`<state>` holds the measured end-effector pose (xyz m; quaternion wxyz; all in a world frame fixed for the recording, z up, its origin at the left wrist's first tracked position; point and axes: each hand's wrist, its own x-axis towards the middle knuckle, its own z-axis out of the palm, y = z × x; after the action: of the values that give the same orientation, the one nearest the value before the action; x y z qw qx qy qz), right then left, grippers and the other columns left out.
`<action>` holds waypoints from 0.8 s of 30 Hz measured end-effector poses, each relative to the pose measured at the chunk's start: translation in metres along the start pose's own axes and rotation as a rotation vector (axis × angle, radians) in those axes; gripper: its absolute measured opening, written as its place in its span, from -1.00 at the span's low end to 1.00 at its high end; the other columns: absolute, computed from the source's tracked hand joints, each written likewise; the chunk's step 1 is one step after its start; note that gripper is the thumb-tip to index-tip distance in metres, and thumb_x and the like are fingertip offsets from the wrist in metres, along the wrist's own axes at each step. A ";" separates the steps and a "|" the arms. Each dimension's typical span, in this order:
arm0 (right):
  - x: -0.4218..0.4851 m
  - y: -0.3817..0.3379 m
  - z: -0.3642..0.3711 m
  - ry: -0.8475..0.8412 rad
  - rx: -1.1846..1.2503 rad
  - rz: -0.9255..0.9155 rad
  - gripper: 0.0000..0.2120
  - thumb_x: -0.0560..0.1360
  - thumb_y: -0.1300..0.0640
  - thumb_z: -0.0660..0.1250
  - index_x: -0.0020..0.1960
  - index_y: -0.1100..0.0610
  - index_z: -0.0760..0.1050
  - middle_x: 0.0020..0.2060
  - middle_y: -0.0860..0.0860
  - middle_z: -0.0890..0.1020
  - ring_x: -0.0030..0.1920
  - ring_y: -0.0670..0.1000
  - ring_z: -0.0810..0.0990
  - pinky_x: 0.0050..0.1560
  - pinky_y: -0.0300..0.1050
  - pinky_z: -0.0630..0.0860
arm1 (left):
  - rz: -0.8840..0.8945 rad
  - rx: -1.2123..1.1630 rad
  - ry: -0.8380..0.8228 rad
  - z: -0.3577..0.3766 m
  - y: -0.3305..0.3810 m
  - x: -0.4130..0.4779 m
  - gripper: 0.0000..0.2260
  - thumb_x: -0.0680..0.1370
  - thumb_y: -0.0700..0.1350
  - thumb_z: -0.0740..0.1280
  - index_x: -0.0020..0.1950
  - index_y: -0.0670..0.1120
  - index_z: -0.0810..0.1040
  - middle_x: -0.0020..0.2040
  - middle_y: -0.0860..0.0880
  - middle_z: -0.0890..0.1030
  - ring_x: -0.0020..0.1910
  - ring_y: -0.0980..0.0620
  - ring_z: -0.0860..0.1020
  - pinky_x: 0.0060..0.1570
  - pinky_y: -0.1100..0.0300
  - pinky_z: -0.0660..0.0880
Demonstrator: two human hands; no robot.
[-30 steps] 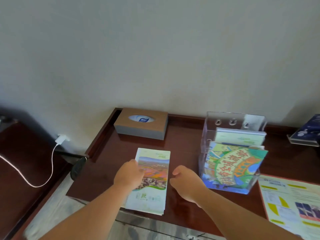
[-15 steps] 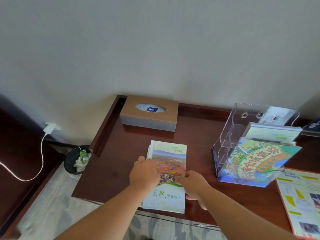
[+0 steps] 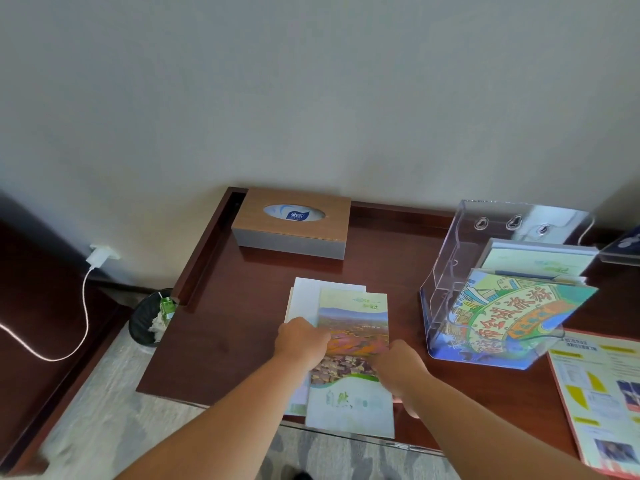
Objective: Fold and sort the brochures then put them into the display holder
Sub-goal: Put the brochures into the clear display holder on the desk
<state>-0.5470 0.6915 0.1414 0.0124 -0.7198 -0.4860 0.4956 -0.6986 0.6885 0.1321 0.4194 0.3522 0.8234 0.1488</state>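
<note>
Now gripping brochure (image 3: 351,344) by both long edges: left hand (image 3: 302,341) closed on left edge, right hand (image 3: 398,367) on right (loose sheets underneath). Long axis straight away from body. Display holder (image 3: 450,271) off right hand, nearer.

We see both hands on a landscape brochure (image 3: 353,344) lying on the dark wood desk (image 3: 221,341): left hand (image 3: 302,341) on its left edge, right hand (image 3: 398,370) on its right edge. Clear display holder (image 3: 450,265) to the right holds brochures; tissue box (image 3: 292,223) behind.
</note>
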 end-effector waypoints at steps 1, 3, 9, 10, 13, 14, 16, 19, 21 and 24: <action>-0.007 0.003 -0.002 -0.051 -0.270 -0.057 -0.71 0.61 0.27 0.18 0.31 0.20 0.45 0.17 0.09 0.58 0.01 0.10 0.53 -0.04 -0.11 0.32 | -0.019 -0.043 -0.006 0.003 0.001 0.000 -0.76 0.49 -0.16 0.28 -0.22 -0.35 0.46 -0.24 -0.35 0.45 -0.41 -0.17 0.42 -0.43 0.09 0.30; -0.011 0.005 -0.008 -0.049 -0.540 -0.116 -0.70 0.62 0.26 0.18 0.33 0.18 0.45 0.19 0.07 0.56 0.12 0.12 0.53 -0.04 -0.11 0.25 | -0.053 -0.152 -0.042 0.007 0.004 -0.002 -0.86 0.49 -0.18 0.28 -0.22 -0.24 0.45 -0.32 -0.22 0.43 -0.44 -0.04 0.30 -0.34 0.14 0.26; 0.004 0.011 -0.011 0.015 0.213 -0.086 -0.77 0.60 0.22 0.20 0.22 0.17 0.47 -0.11 -0.03 0.54 -0.16 -0.05 0.50 -0.20 -0.24 0.41 | 0.042 -0.228 -0.007 0.011 0.007 0.001 -0.91 0.57 -0.21 0.18 0.02 -0.19 0.43 -0.24 -0.06 0.44 -0.36 0.04 0.35 -0.41 0.20 0.23; 0.005 0.009 -0.014 0.091 0.255 -0.120 -0.85 0.59 0.21 0.19 0.12 0.15 0.47 -0.20 -0.03 0.50 -0.28 -0.07 0.45 -0.34 -0.25 0.38 | 0.094 -0.219 0.031 0.006 0.010 0.001 -0.91 0.58 -0.21 0.17 -0.03 -0.19 0.44 -0.26 -0.03 0.43 -0.37 0.04 0.35 -0.43 0.20 0.22; 0.002 -0.005 -0.029 0.147 0.149 -0.212 -0.88 0.60 0.15 0.16 -0.09 0.09 0.43 -0.31 0.00 0.47 -0.39 -0.04 0.35 -0.46 -0.20 0.28 | 0.253 -0.262 0.126 -0.017 0.027 -0.003 -0.89 0.59 -0.20 0.19 -0.03 -0.13 0.52 -0.26 -0.05 0.50 -0.40 0.04 0.39 -0.49 0.24 0.25; 0.002 -0.012 -0.035 0.180 0.132 -0.284 -0.85 0.61 0.12 0.17 -0.10 0.10 0.45 -0.33 0.01 0.47 -0.41 -0.04 0.35 -0.47 -0.19 0.27 | 0.302 -0.276 0.150 -0.027 0.036 -0.005 -0.90 0.58 -0.20 0.21 -0.04 -0.12 0.52 -0.27 -0.07 0.51 -0.42 0.03 0.39 -0.52 0.24 0.25; -0.003 -0.029 -0.052 0.249 0.138 -0.392 -0.82 0.60 0.11 0.20 -0.14 0.11 0.48 -0.36 0.01 0.50 -0.44 -0.04 0.36 -0.49 -0.21 0.28 | 0.409 -0.304 0.205 -0.046 0.055 -0.009 -0.90 0.56 -0.20 0.23 -0.05 -0.17 0.53 -0.29 -0.11 0.49 -0.43 0.01 0.37 -0.49 0.18 0.25; -0.018 -0.056 -0.088 0.342 0.156 -0.553 -0.83 0.58 0.10 0.26 -0.17 0.05 0.53 -0.38 -0.04 0.57 -0.44 -0.04 0.43 -0.50 -0.28 0.36 | 0.595 -0.373 0.285 -0.070 0.088 -0.020 -0.92 0.56 -0.19 0.26 -0.08 -0.16 0.54 -0.28 -0.12 0.49 -0.42 0.03 0.36 -0.45 0.17 0.26; -0.029 -0.072 -0.120 0.377 0.164 -0.652 -0.89 0.57 0.10 0.29 -0.09 0.05 0.57 -0.36 -0.04 0.60 -0.33 0.04 0.55 -0.26 -0.11 0.55 | 0.703 -0.431 0.329 -0.081 0.113 -0.029 -0.93 0.55 -0.19 0.28 -0.11 -0.16 0.51 -0.28 -0.12 0.48 -0.40 0.05 0.35 -0.42 0.18 0.28; -0.043 -0.085 -0.174 0.423 0.205 -0.723 -0.93 0.55 0.18 0.32 -0.04 0.03 0.55 -0.32 0.01 0.62 -0.25 0.14 0.62 -0.11 0.14 0.61 | 0.837 -0.477 0.331 -0.086 0.154 -0.044 -0.91 0.54 -0.19 0.30 -0.15 -0.18 0.46 -0.29 -0.16 0.45 -0.40 0.07 0.34 -0.44 0.27 0.26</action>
<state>-0.4807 0.7864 0.3031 0.3560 -0.5840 -0.6420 0.3464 -0.6797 0.7710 0.2927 0.2564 0.5181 0.6103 0.5416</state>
